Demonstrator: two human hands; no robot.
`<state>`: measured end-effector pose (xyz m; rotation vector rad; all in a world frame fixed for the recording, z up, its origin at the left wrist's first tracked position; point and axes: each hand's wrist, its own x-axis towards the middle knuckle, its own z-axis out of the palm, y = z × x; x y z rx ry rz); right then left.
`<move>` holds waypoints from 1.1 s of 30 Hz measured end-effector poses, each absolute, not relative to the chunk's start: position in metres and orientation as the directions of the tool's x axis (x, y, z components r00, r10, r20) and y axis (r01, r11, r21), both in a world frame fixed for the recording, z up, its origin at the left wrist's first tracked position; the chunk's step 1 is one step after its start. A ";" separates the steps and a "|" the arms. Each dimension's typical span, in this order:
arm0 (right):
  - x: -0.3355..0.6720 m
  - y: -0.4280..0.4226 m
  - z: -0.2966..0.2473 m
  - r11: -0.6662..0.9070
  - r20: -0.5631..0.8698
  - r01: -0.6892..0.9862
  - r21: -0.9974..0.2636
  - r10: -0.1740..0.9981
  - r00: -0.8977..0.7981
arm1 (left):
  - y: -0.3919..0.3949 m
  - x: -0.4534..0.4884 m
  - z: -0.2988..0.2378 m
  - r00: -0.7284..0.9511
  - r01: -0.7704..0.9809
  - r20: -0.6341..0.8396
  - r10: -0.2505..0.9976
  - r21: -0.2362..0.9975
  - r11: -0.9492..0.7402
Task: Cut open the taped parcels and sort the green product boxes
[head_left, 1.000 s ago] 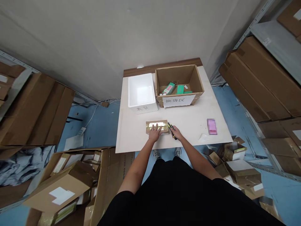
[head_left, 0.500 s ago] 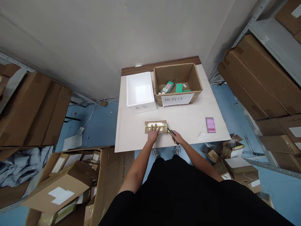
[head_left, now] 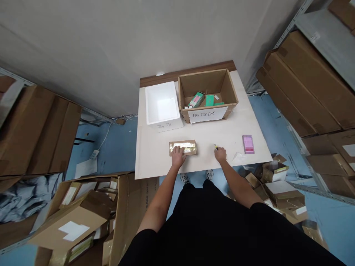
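Note:
On the white tabletop near its front edge lies a small cardboard box point(head_left: 190, 147) wrapped in shiny clear tape. My left hand point(head_left: 178, 156) rests on its left part, fingers stretched over the top and apart. To the right of the box, my right hand point(head_left: 221, 154) is closed around a yellow-and-black utility knife point(head_left: 216, 147). The knife's front end points up and left, away from the box; most of its handle is hidden in my fist. Farther right lies a pixelated pink item point(head_left: 248, 144).
Behind the small box stand a white foam box point(head_left: 169, 125) and an open carton point(head_left: 231, 109) holding green packages point(head_left: 210, 100). A clear plastic scrap point(head_left: 238, 156) lies at the right front. Large cartons point(head_left: 73, 226) fill the left side; opened boxes point(head_left: 285, 195) lie on the floor at right.
My right hand with the knife has moved right and slightly up, away from the box's right end. My left hand has shifted slightly left on the box.

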<state>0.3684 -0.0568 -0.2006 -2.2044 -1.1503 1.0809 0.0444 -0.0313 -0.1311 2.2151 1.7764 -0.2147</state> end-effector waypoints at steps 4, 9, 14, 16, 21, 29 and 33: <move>0.301 -0.047 -0.194 -0.491 -0.463 0.481 -0.726 0.867 0.185 | -0.027 0.042 -0.124 0.178 0.983 -0.314 0.932 0.105 -0.152; 0.228 -0.028 -0.189 -0.535 -0.532 0.506 -0.677 0.830 0.166 | -0.019 0.038 -0.117 0.190 0.979 -0.349 0.918 0.140 -0.149; 0.221 -0.009 -0.190 -0.516 -0.528 0.596 -0.615 0.831 0.175 | 0.010 0.013 -0.114 0.141 0.981 -0.305 0.942 0.170 -0.092; 0.221 -0.001 -0.189 -0.509 -0.524 0.594 -0.623 0.836 0.166 | 0.018 0.004 -0.115 0.169 0.979 -0.357 0.919 0.171 -0.114; 0.211 0.027 -0.181 -0.445 -0.464 0.566 -0.694 0.878 0.121 | 0.004 0.004 -0.121 -0.022 0.993 -0.379 0.925 0.098 0.064; 0.185 0.024 -0.165 -0.421 -0.322 0.645 -0.638 0.907 0.273 | -0.021 0.020 -0.124 -0.062 0.990 -0.407 0.911 0.089 0.107; 0.162 -0.011 -0.163 -0.425 -0.329 0.650 -0.630 0.904 0.272 | -0.022 0.016 -0.121 -0.005 0.992 -0.428 0.904 0.115 0.060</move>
